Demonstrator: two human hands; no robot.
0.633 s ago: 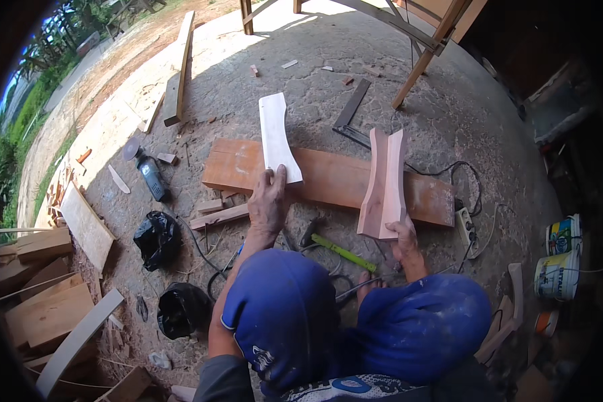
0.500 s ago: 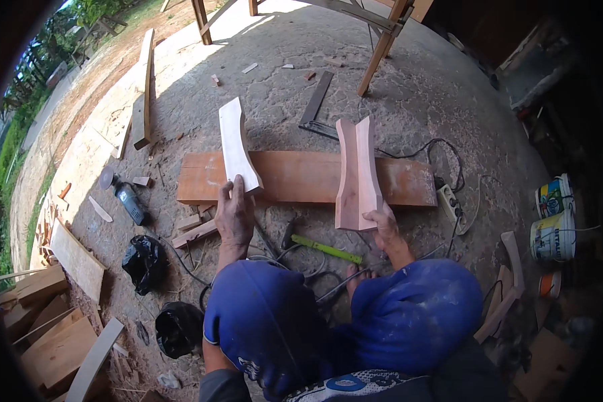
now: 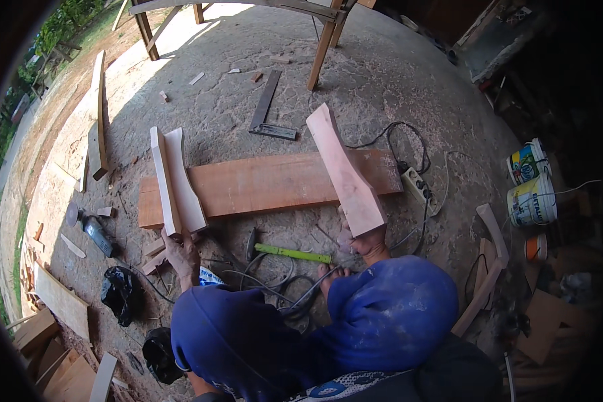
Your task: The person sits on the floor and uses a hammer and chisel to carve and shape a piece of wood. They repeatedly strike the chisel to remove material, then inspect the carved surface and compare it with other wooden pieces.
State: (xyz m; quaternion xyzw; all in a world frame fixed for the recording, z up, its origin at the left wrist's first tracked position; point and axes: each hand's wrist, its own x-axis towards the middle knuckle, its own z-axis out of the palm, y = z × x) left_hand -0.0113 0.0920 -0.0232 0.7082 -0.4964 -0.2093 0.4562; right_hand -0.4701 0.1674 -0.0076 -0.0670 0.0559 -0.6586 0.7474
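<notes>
My left hand (image 3: pixel 182 260) is closed on the near end of a pale wooden furniture leg (image 3: pixel 187 179), two curved-edged boards joined at an angle. It tilts away from me over the left part of a reddish wooden plank (image 3: pixel 261 181) on the ground. My right hand (image 3: pixel 368 242) grips the near end of a pinkish wooden furniture leg (image 3: pixel 345 175), whose broad waisted face shows. This one stands over the plank's right part. Below the plank, between my hands, lies a hammer (image 3: pixel 293 253) with a lime-green handle.
Beyond the plank lie a carpenter's square (image 3: pixel 266 104) and wood scraps. An angle grinder (image 3: pixel 95 234) and black plastic bags (image 3: pixel 120 295) are at left. A power strip (image 3: pixel 420 193) with cables sits at right, before paint buckets (image 3: pixel 532 199). A wooden trestle (image 3: pixel 321 53) stands far ahead.
Both legs have turned: the left one now shows its angled inner side, the right one its broad outer face. My hands have moved apart slightly, and the view has shifted.
</notes>
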